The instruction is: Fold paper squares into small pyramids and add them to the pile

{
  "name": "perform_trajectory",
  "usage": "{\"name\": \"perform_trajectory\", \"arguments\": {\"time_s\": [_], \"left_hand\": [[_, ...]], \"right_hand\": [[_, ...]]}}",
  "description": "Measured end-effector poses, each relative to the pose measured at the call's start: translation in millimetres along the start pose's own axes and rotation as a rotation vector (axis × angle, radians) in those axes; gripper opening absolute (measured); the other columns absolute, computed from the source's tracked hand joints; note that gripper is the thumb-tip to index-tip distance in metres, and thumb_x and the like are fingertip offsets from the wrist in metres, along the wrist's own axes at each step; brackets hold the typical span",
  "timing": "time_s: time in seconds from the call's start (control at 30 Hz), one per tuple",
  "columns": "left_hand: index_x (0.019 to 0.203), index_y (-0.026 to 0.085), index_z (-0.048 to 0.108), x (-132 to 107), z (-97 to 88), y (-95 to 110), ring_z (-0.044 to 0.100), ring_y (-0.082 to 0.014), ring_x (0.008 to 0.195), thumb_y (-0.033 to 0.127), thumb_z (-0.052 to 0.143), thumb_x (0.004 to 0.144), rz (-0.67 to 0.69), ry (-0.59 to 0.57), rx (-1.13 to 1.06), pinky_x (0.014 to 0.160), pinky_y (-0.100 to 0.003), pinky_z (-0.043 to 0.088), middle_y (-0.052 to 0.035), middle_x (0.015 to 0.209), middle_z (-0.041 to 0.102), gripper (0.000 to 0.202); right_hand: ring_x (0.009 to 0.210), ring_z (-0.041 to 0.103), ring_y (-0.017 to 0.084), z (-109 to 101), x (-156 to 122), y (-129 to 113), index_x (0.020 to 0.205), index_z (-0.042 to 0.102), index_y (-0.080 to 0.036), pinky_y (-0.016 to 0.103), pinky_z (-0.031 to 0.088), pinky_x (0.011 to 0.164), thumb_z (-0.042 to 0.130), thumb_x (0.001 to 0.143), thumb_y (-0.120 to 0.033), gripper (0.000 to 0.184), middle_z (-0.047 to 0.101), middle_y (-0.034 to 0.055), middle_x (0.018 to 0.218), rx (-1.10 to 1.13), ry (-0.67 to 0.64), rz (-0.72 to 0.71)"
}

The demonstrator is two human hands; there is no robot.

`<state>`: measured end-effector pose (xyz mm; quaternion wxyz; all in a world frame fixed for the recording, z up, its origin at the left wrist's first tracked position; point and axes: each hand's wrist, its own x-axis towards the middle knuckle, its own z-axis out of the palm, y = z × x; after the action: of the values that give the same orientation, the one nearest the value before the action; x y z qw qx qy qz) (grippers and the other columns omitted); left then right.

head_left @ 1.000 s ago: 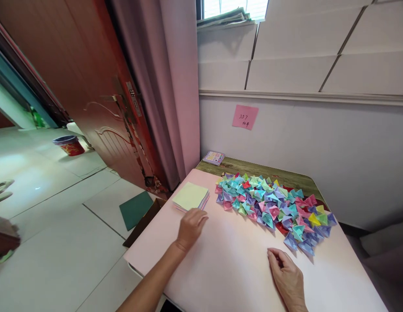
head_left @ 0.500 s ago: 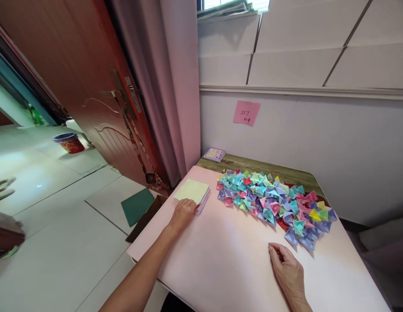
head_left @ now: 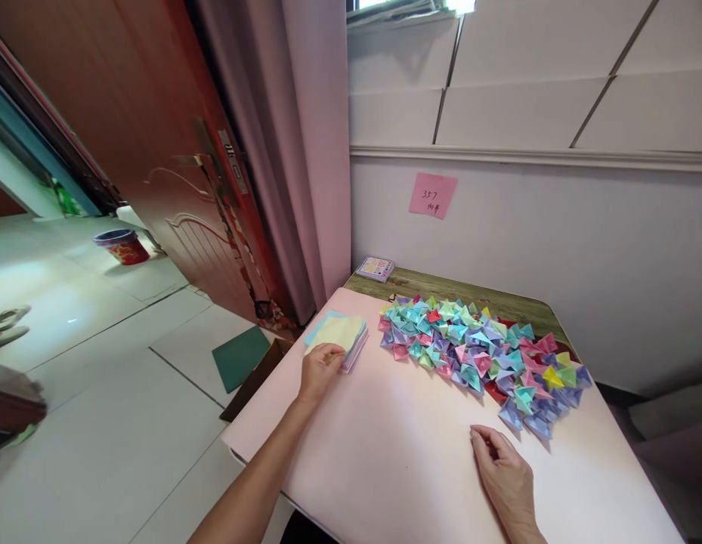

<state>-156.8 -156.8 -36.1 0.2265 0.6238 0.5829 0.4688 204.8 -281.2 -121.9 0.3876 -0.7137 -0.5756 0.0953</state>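
Observation:
A stack of square coloured paper point(head_left: 357, 350) lies on the left side of the pink tabletop. My left hand point(head_left: 321, 372) is at its near edge, thumb and fingers pinching the pale yellow sheet point(head_left: 338, 331) on top. That sheet sits slightly askew, and a light blue sheet point(head_left: 316, 326) shows beneath it at the far left. My right hand point(head_left: 505, 470) rests on the table at the right, fingers curled in and thumb against the forefinger, with nothing visible in it. Beyond it spreads a pile of small folded paper pieces point(head_left: 469, 344) in many colours.
A small packet point(head_left: 375, 268) lies on the wooden strip point(head_left: 441, 283) at the table's back. A pink note point(head_left: 433, 196) is stuck to the wall. Left of the table are an open cardboard box point(head_left: 258, 378), a green sheet point(head_left: 240, 358) and a door point(head_left: 158, 151).
The top yellow sheet has shifted slightly towards me in my left hand's pinch, baring the blue sheet under it. My right hand has hardly moved.

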Motion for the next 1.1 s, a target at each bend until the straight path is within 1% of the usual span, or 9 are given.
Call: {"name": "perform_trajectory", "arguments": {"time_s": [0.13,0.23,0.4,0.63,0.8,0.87,0.93,1.03,1.1], "left_hand": [[0.083,0.023,0.069,-31,12.3,28,0.063,-0.0217,0.091,0.025,0.052,0.088,0.347,-0.225,0.02,0.088,-0.04,0.049,-0.0055,0.09,0.072,0.017],[0.087,0.022,0.066,-61,29.4,37,0.063,-0.0221,0.092,0.023,0.048,0.091,0.423,-0.418,-0.079,0.087,-0.04,0.05,-0.0087,0.094,0.071,0.019],[0.087,0.022,0.062,-91,47.2,30,0.062,-0.0218,0.099,0.017,0.046,0.089,0.379,-0.597,-0.199,0.089,-0.038,0.05,-0.0096,0.101,0.069,0.017],[0.085,0.021,0.052,-93,44.9,20,0.063,-0.0209,0.101,0.009,0.048,0.074,0.144,-0.655,-0.316,0.089,-0.036,0.05,-0.0077,0.103,0.066,0.017],[0.083,0.02,0.05,-88,55.8,20,0.065,-0.0196,0.094,0.021,0.051,0.082,-0.032,-0.528,-0.343,0.084,-0.032,0.051,-0.0064,0.097,0.068,0.002],[0.093,0.02,0.052,-85,66.3,20,0.066,-0.018,0.085,0.03,0.052,0.086,-0.096,-0.407,-0.308,0.078,-0.03,0.052,-0.0051,0.092,0.069,0.012],[0.11,0.02,0.05,-83,77.5,21,0.066,-0.0184,0.087,0.033,0.052,0.089,-0.098,-0.235,-0.246,0.079,-0.032,0.052,-0.0071,0.101,0.067,0.026],[0.126,0.02,0.044,-88,89.9,22,0.057,-0.0244,0.113,0.026,0.052,0.089,0.11,0.027,0.0,0.097,-0.042,0.046,-0.0144,0.126,0.056,0.038],[0.123,0.021,0.049,-95,94.2,25,0.051,-0.0268,0.12,0.018,0.051,0.089,0.36,0.017,0.148,0.101,-0.047,0.041,-0.0141,0.127,0.054,0.034]], "right_hand": [[0.064,0.065,0.017,0,-2,-8,0.107,0.067,-0.019,0.025,0.052,0.06,0.05,0.087,-0.047,0.037,0.071,0.0075,0.095,-0.042,0.032,-0.06],[0.068,0.065,0.015,2,-6,-20,0.134,0.05,-0.019,0.026,0.055,0.06,0.051,0.089,-0.04,0.05,0.065,0.0118,0.116,-0.056,0.059,-0.166],[0.073,0.066,0.016,5,-8,-37,0.146,0.032,-0.025,0.028,0.058,0.06,0.049,0.089,-0.029,0.06,0.047,0.0133,0.142,-0.055,-0.059,-0.329],[0.054,0.059,0.009,14,3,-42,0.134,0.052,-0.027,0.026,0.056,0.063,0.044,0.075,-0.01,0.062,0.055,0.0074,0.136,0.045,-0.341,-0.387],[0.078,0.067,0.016,24,5,-49,0.099,0.071,-0.023,0.024,0.052,0.069,0.045,0.084,-0.018,0.03,0.07,0.0049,0.1,0.15,-0.325,-0.355],[0.069,0.064,0.016,27,5,-52,0.085,0.07,-0.021,0.023,0.049,0.063,0.048,0.088,-0.029,0.023,0.07,0.0039,0.081,0.132,-0.284,-0.271],[0.054,0.057,0.014,30,5,-55,0.073,0.065,-0.02,0.023,0.043,0.054,0.05,0.089,-0.039,0.029,0.063,0.0004,0.063,0.08,-0.24,-0.156],[0.047,0.053,0.014,34,9,-58,0.074,0.062,-0.021,0.023,0.036,0.049,0.052,0.087,-0.047,0.031,0.057,-0.0034,0.053,0.021,-0.223,-0.01],[0.053,0.057,0.015,37,12,-62,0.084,0.063,-0.022,0.023,0.034,0.05,0.053,0.086,-0.046,0.026,0.061,-0.003,0.057,-0.034,-0.24,0.058]]}}
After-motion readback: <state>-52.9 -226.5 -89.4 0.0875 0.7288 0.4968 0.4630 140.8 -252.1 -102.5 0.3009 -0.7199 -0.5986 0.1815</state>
